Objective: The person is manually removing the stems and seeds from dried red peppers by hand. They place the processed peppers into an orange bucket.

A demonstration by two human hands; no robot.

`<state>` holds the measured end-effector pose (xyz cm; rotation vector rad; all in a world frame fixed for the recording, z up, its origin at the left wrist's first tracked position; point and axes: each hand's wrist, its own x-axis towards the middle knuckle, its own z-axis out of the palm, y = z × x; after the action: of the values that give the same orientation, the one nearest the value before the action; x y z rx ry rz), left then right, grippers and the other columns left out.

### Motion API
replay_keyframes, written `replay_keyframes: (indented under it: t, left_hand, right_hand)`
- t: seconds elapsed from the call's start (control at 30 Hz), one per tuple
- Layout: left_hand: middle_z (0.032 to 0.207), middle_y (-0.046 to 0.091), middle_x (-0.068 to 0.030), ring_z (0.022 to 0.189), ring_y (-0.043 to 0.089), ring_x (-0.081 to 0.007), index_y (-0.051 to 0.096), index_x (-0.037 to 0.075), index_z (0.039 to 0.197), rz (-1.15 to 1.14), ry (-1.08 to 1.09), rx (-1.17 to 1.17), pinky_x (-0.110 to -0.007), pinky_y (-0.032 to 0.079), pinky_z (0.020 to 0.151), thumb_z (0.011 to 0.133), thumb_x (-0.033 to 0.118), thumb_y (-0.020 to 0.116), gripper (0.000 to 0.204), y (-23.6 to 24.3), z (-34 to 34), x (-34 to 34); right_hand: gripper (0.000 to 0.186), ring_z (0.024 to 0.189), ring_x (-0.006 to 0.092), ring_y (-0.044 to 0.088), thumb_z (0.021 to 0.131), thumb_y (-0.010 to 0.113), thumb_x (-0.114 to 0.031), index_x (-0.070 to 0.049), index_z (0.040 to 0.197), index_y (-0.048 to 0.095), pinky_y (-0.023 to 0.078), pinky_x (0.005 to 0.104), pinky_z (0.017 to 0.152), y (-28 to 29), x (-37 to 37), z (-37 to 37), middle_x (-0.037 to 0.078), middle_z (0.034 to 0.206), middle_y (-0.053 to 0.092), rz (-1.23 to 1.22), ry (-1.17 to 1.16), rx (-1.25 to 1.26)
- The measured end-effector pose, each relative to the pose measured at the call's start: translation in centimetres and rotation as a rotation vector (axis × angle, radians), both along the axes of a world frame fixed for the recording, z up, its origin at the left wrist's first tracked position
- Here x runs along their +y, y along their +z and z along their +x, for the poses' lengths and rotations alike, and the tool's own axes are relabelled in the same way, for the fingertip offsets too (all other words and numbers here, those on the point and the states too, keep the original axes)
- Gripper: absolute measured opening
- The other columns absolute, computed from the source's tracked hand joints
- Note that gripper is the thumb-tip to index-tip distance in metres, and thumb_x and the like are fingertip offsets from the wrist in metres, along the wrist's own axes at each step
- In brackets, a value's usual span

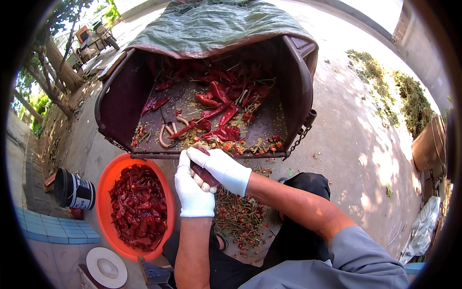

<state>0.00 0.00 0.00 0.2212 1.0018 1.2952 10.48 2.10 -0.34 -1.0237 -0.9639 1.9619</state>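
1. Head view: the gloved left hand (193, 192) and right hand (225, 168) curl closed around a dark red pepper (204, 173), near the lip of the cart bed (163, 156).
2. A loosened grip could drop it onto the stem heap (243, 216) below; a careless reach could knock the scissors (161, 136).
3. The orange basin (101, 207) stands left of the forearm; a low sweep might clip its rim.
4. More room lies rightward, over the concrete (356, 144); knees crowd the near side.
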Motion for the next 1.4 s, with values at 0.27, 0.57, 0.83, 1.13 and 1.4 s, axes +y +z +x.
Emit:
replay_keyframes:
  t: [0.27,0.57,0.83,1.13,1.4]
  left_hand:
    - [0.079,0.069,-0.0005,0.055,0.065,-0.0103,0.063,0.012,0.103,0.014,0.022,-0.009,-0.025,0.049,0.037,0.102,0.040,0.054,0.029,0.1,-0.6,0.4]
    - [0.087,0.071,-0.0030,0.063,0.069,-0.0122,0.063,0.011,0.107,0.029,-0.004,-0.044,-0.026,0.054,0.043,0.102,0.040,0.054,0.031,-0.2,-0.7,0.3]
    - [0.087,0.071,-0.0027,0.061,0.068,-0.0115,0.064,0.011,0.106,0.094,-0.091,-0.061,-0.025,0.052,0.041,0.102,0.041,0.054,0.032,-0.9,-1.4,0.0]
    - [0.091,0.071,-0.0044,0.065,0.069,-0.0134,0.064,0.010,0.109,0.060,-0.069,-0.059,-0.027,0.055,0.044,0.101,0.041,0.054,0.033,-0.8,-1.3,0.1]
    - [0.098,0.071,-0.0070,0.078,0.073,-0.0180,0.061,0.008,0.113,-0.005,-0.003,-0.045,-0.033,0.063,0.060,0.101,0.039,0.056,0.033,-0.4,-0.8,0.2]
  right_hand:
    - [0.035,0.060,0.0072,0.060,0.101,0.057,-0.041,-0.009,0.091,0.066,0.048,0.0233,0.057,0.9,0.0,-0.7,-0.001,0.073,0.066,0.007,-0.051,0.004]
    - [0.034,0.065,0.0062,0.061,0.100,0.059,-0.041,-0.009,0.095,0.067,0.047,0.0232,0.059,0.7,0.0,-0.4,0.000,0.078,0.067,0.008,-0.033,0.003]
    - [0.033,0.061,0.0075,0.062,0.101,0.056,-0.040,-0.009,0.094,0.065,0.048,0.0231,0.057,0.8,-0.1,-0.3,0.001,0.075,0.067,-0.009,-0.021,0.006]
    - [0.035,0.060,0.0080,0.063,0.102,0.054,-0.039,-0.008,0.093,0.065,0.049,0.0225,0.055,0.7,-0.1,-0.4,0.001,0.074,0.067,0.013,-0.041,-0.010]
    - [0.034,0.063,0.0065,0.061,0.100,0.058,-0.042,-0.010,0.094,0.067,0.046,0.0226,0.057,0.8,-0.3,-0.1,0.000,0.075,0.066,-0.009,-0.024,-0.013]
